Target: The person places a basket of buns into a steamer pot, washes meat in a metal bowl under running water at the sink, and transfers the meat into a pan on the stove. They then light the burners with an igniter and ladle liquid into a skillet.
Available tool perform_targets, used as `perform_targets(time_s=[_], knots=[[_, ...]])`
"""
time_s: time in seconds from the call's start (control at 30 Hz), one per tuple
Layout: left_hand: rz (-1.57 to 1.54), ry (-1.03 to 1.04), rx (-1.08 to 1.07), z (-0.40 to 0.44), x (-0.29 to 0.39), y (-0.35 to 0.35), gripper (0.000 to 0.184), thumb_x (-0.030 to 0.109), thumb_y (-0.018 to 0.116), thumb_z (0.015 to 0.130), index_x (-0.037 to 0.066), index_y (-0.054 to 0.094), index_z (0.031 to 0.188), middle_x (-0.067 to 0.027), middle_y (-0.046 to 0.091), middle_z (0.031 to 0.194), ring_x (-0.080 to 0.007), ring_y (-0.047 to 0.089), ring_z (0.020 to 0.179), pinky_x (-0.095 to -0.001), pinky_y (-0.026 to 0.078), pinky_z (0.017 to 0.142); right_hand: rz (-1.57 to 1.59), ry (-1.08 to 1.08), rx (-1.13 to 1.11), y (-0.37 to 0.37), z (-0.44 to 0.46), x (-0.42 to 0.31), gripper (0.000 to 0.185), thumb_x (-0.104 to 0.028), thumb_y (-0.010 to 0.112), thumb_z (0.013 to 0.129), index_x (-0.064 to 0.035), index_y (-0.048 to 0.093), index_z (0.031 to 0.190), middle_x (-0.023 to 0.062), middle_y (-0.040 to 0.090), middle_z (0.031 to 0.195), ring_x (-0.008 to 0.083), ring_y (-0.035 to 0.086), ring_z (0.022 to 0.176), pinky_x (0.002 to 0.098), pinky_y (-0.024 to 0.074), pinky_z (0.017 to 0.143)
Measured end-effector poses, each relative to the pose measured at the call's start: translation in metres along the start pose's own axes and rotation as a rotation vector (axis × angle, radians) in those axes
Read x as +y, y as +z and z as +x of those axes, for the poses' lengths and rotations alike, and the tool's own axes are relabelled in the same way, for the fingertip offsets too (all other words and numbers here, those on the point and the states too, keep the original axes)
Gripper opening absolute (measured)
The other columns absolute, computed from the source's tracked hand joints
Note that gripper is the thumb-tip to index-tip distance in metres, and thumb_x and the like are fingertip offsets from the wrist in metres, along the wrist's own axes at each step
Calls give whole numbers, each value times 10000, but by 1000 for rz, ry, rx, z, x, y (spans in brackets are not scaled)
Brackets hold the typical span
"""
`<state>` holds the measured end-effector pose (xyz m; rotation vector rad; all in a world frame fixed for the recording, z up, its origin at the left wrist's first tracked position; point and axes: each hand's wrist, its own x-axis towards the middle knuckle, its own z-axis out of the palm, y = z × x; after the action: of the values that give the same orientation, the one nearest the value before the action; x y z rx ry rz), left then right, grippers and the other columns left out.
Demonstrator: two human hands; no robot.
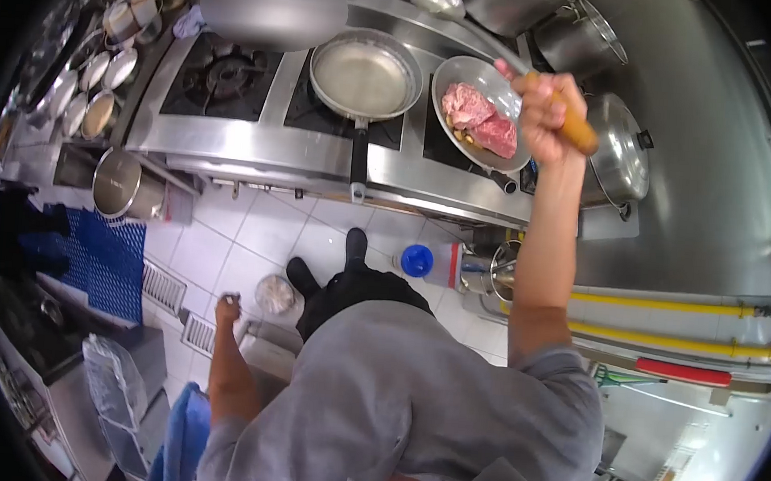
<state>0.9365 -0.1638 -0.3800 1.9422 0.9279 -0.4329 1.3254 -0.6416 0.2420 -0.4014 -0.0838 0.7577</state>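
Observation:
My right hand is closed round the orange handle of a long metal ladle, whose bowl is over the back of the stove. Beneath and left of that hand is a pan holding raw meat and small yellowish pieces. A frying pan with pale, cloudy contents rests on the middle burner, its black handle toward me. My left hand hangs low at my left side, fingers curled; whether it holds anything is too small to tell.
An unlit-looking burner is left of the frying pan. Large pots stand at the back right, a lidded pot at the right. A steel pot, small bowls and a blue mat are at the left.

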Motion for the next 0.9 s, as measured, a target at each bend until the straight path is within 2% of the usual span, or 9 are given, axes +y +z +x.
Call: perform_targets(time_s=[0.17, 0.27, 0.33, 0.4, 0.43, 0.53, 0.6, 0.77, 0.9], knots=[[-327, -13, 40, -26, 88, 15, 374, 332, 624, 850, 37, 606, 1079, -123, 653, 700, -157, 600, 507, -287, 476, 456, -89, 178, 154, -46, -27, 73, 489, -170, 440, 897, 120, 351, 1281, 54, 493, 763, 125, 529, 525, 201, 455, 409], [-351, -2, -5, -66, 100, 45, 362, 327, 620, 857, 34, 618, 1069, -120, 666, 725, -166, 624, 554, -294, 498, 506, -484, 302, 367, -61, -38, 107, 408, -206, 465, 905, 12, 438, 1250, 22, 502, 723, 111, 539, 506, 197, 439, 396], [-327, -75, 10, -98, 100, 70, 367, 325, 624, 847, 35, 620, 1073, -120, 668, 730, -172, 635, 568, -309, 513, 551, -1059, 264, 450, -61, -44, 129, 343, -228, 480, 904, -47, 487, 1196, 21, 519, 700, 107, 538, 471, 208, 437, 386], [-55, 66, 71, -98, 44, 127, 473, 438, 610, 828, 36, 627, 1077, -218, 667, 880, -353, 653, 859, -412, 501, 798, -1080, 356, 399, -88, -54, 130, 352, -186, 505, 892, -40, 461, 1209, 38, 543, 711, 129, 550, 454, 232, 461, 393], [-107, -22, 2, -116, 50, 141, 508, 483, 590, 825, 30, 638, 1050, -236, 649, 984, -405, 595, 1002, -440, 461, 877, -1256, 357, 442, -92, -59, 129, 389, -138, 522, 876, -31, 434, 1240, 49, 549, 710, 142, 563, 464, 241, 475, 403], [-251, -38, 61, -144, 71, 194, 456, 447, 593, 826, 33, 648, 1009, -197, 661, 993, -361, 617, 972, -420, 477, 835, -1646, 276, 498, -126, -73, 125, 571, 4, 546, 826, -22, 327, 1352, 80, 561, 707, 174, 591, 485, 269, 506, 426], [-544, -107, 18, -136, 70, 252, 370, 386, 606, 823, 30, 640, 920, -138, 669, 817, -277, 650, 791, -383, 493, 739, -1833, 229, 452, -154, -81, 108, 633, 31, 547, 813, -37, 303, 1393, 89, 567, 720, 162, 583, 483, 267, 491, 417], [-623, -171, 168, -189, 135, 332, 354, 378, 609, 834, 38, 645, 924, -60, 657, 735, -186, 640, 682, -329, 488, 669, -1898, -44, 376, -192, -129, 98, 581, 19, 545, 848, -42, 351, 1391, 64, 562, 696, 134, 549, 459, 250, 447, 402], [-817, 23, 306, -273, 190, 372, 248, 269, 648, 846, 28, 631, 899, -31, 622, 708, -101, 561, 638, -262, 457, 622, -1892, -97, 287, -219, -203, 72, 621, 5, 556, 865, -67, 311, 1431, 54, 564, 695, 117, 543, 465, 237, 440, 404]])
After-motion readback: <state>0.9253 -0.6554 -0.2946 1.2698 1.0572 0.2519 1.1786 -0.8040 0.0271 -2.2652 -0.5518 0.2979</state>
